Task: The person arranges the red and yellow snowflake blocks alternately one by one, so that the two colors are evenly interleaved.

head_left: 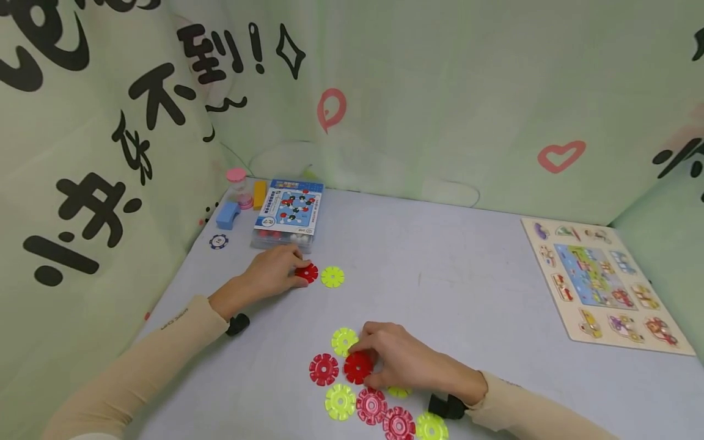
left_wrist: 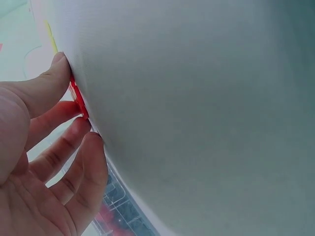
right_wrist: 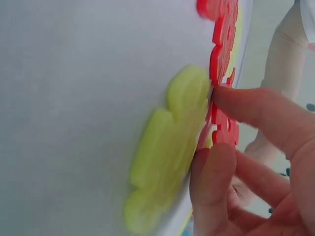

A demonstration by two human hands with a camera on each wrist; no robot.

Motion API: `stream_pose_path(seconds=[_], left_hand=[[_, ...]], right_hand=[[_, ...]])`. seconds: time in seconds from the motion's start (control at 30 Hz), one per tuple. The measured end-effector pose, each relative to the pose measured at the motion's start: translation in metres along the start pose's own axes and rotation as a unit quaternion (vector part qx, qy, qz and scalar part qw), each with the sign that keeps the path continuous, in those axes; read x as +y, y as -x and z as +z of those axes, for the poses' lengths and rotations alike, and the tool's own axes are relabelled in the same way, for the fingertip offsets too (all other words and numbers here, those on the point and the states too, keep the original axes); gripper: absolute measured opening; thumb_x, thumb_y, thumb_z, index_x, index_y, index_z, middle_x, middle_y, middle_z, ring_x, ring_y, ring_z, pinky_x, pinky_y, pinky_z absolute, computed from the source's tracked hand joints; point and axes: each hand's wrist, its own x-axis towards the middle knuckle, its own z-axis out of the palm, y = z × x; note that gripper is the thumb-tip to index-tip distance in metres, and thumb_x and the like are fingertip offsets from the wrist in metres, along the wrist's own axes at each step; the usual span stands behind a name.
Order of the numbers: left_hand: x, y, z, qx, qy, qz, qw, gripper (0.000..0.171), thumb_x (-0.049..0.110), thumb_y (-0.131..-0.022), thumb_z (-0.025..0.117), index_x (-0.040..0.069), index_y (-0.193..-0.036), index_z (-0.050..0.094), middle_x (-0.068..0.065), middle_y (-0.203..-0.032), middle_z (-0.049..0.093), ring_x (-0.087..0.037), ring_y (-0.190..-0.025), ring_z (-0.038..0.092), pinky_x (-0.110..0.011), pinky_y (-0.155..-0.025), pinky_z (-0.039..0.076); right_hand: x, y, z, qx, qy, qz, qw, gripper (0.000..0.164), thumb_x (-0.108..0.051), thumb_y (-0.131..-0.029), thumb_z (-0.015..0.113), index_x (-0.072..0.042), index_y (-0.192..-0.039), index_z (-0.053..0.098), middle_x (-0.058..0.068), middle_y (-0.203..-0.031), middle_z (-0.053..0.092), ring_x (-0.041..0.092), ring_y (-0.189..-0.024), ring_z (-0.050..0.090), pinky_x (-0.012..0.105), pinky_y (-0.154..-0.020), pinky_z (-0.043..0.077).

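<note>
- Landmark: clear plastic case with blue-and-white printed cover [head_left: 291,208], long axis running away from the person, far end leaning slightly right.
- Left hand [head_left: 275,270]: just in front of the case, thumb and fingers pinching the rim of a red, notched, round plastic disc [head_left: 309,273].
- That disc lies near the case's front end, face up, seen edge-on from the left wrist; round outline, equal every way across.
- Lime-yellow notched plastic disc [head_left: 332,277] flat just right of it, also in front of the case.
- Right hand [head_left: 404,357]: well in front and right of the case, thumb and finger gripping a second red notched disc [head_left: 357,368], its broad face upward.
- Around this grip, farther from the case: loose group of red and lime-yellow discs [head_left: 340,401], flat; one yellow partly hidden under the hand.
- Left of the case: yellow block [head_left: 260,195], blue curved block [head_left: 228,215], pink-lidded clear jar [head_left: 238,186].
- Wooden picture-puzzle board [head_left: 555,305]: well right of the case.
</note>
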Motion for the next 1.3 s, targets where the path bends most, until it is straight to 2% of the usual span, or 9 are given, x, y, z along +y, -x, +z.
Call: stream_pose_path(seconds=[0.4, 0.53, 0.63, 0.77, 0.9, 0.97, 1.07, 1.2, 1.3], left_hand=[[-0.001, 0.001, 0.001, 0.003, 0.003, 0.001, 1.0, 0.05, 0.036, -0.078, 0.077, 0.019, -0.123, 0.064, 0.0, -0.105, 0.06, -0.011, -0.084, 0.05, -0.021, -0.065, 0.042], [-0.001, 0.001, 0.001, 0.003, 0.006, 0.001, 1.0, 0.05, 0.035, -0.078, 0.076, 0.019, -0.123, 0.064, 0.0, -0.105, 0.06, -0.011, -0.084, 0.05, -0.021, -0.064, 0.041], [-0.001, 0.001, 0.001, 0.005, 0.007, -0.001, 1.0, 0.05, 0.035, -0.078, 0.076, 0.019, -0.123, 0.064, 0.0, -0.105, 0.06, -0.011, -0.084, 0.05, -0.021, -0.064, 0.041], [0.0, 0.001, 0.0, 0.007, 0.005, 0.0, 1.0, 0.05, 0.035, -0.078, 0.076, 0.018, -0.123, 0.063, -0.001, -0.106, 0.06, -0.012, -0.084, 0.05, -0.021, -0.064, 0.041], [0.001, 0.002, -0.001, 0.003, 0.004, 0.001, 1.0, 0.049, 0.034, -0.079, 0.076, 0.018, -0.124, 0.063, -0.001, -0.106, 0.059, -0.012, -0.084, 0.05, -0.021, -0.065, 0.042], [0.002, 0.001, -0.001, 0.003, 0.004, 0.001, 1.0, 0.049, 0.034, -0.079, 0.076, 0.018, -0.124, 0.063, -0.001, -0.106, 0.059, -0.012, -0.084, 0.05, -0.021, -0.065, 0.042], [0.002, 0.001, -0.002, 0.006, 0.004, 0.0, 1.0, 0.049, 0.034, -0.078, 0.076, 0.018, -0.124, 0.063, -0.001, -0.105, 0.059, -0.012, -0.084, 0.05, -0.021, -0.064, 0.042], [0.002, 0.002, -0.002, 0.008, 0.004, 0.001, 1.0, 0.049, 0.034, -0.078, 0.077, 0.018, -0.122, 0.064, 0.0, -0.104, 0.06, -0.012, -0.084, 0.05, -0.021, -0.065, 0.042], [0.002, 0.002, -0.002, 0.009, 0.004, 0.0, 1.0, 0.049, 0.034, -0.077, 0.077, 0.018, -0.122, 0.064, 0.0, -0.103, 0.06, -0.012, -0.084, 0.051, -0.021, -0.066, 0.042]], right_hand=[[-0.002, 0.002, -0.002, -0.009, 0.098, -0.041, 0.994, 0.046, -0.032, -0.077, 0.076, -0.021, -0.12, 0.066, -0.008, -0.09, 0.062, -0.004, -0.067, 0.048, 0.008, -0.059, 0.042], [0.001, 0.001, -0.003, 0.008, 0.175, -0.083, 0.981, 0.039, -0.038, -0.076, 0.074, -0.019, -0.11, 0.071, -0.01, -0.079, 0.059, -0.003, -0.06, 0.04, 0.012, -0.055, 0.036], [0.003, -0.001, -0.004, 0.033, 0.223, -0.113, 0.968, 0.034, -0.042, -0.072, 0.073, -0.019, -0.096, 0.072, -0.013, -0.066, 0.05, -0.001, -0.054, 0.033, 0.014, -0.05, 0.028], [0.008, -0.003, -0.01, 0.054, 0.216, -0.115, 0.968, 0.035, -0.045, -0.069, 0.074, -0.019, -0.091, 0.073, -0.016, -0.06, 0.046, -0.003, -0.05, 0.03, 0.013, -0.048, 0.026], [0.025, -0.012, -0.028, 0.093, 0.171, -0.096, 0.976, 0.039, -0.042, -0.069, 0.076, -0.015, -0.097, 0.075, -0.013, -0.064, 0.058, -0.004, -0.05, 0.034, 0.012, -0.047, 0.031], [0.04, -0.024, -0.039, 0.12, 0.164, -0.08, 0.976, 0.04, -0.041, -0.069, 0.077, -0.014, -0.099, 0.076, -0.01, -0.067, 0.063, -0.004, -0.05, 0.038, 0.013, -0.047, 0.034], [0.058, -0.047, -0.054, 0.14, 0.166, -0.022, 0.976, 0.041, -0.04, -0.068, 0.078, -0.013, -0.099, 0.075, -0.007, -0.073, 0.067, -0.001, -0.055, 0.045, 0.014, -0.049, 0.038], [0.067, -0.075, -0.063, 0.113, 0.184, 0.063, 0.974, 0.044, -0.039, -0.071, 0.076, -0.011, -0.105, 0.074, -0.005, -0.083, 0.069, 0.005, -0.066, 0.051, 0.017, -0.054, 0.041], [0.065, -0.085, -0.064, 0.079, 0.188, 0.089, 0.975, 0.047, -0.039, -0.075, 0.074, -0.011, -0.112, 0.071, -0.001, -0.086, 0.064, 0.009, -0.069, 0.051, 0.02, -0.054, 0.041]])
